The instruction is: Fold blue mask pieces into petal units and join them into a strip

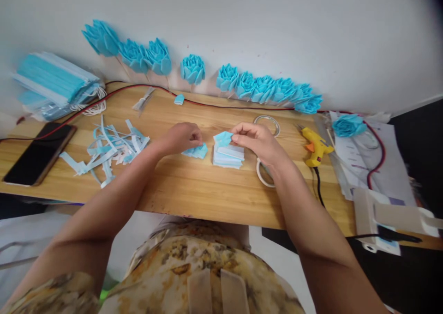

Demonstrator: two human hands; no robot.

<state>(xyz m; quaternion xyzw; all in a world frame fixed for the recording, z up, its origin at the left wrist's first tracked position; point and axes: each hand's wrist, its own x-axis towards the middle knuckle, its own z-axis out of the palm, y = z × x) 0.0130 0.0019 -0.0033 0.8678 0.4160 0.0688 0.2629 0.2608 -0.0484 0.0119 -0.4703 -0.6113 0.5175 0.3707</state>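
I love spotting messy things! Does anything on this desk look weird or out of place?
The tangled pale-blue and white fabric strips look messy, strewn beside the flat black phone. One blue layered fabric flower lies over white printed papers, apart from the others along the white wall.

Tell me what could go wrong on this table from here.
The right hand, pinching a blue piece at the stack, might knock the stack askew.
The cord of the glue gun runs up to the right forearm and could snag.
The scraps lie close by the left forearm, which might sweep them aside.
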